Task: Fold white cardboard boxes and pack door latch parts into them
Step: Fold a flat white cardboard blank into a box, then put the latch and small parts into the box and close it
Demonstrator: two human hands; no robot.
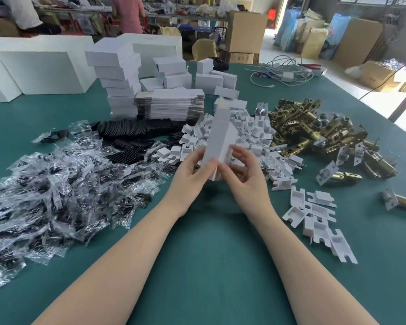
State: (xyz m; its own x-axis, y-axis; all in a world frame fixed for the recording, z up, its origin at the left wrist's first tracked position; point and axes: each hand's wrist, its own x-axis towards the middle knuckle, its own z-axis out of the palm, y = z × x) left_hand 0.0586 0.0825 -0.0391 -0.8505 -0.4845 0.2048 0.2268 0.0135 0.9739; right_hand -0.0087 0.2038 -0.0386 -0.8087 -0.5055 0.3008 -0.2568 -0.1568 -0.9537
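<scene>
Head view: a white cardboard box (217, 139) is held above the green table (209, 254), just in front of the pile of white plastic inserts (249, 134). Its long axis runs from the near end, at the hands, up and away to the far end, tilted slightly right. The box is a slim, plain white rectangular tube; its far end is blurred. The near end is gripped by the left hand (192, 174) and pinched by the right hand (243, 174). Brass latch bodies (314, 127) are piled at right, bagged black parts (56, 191) at left.
</scene>
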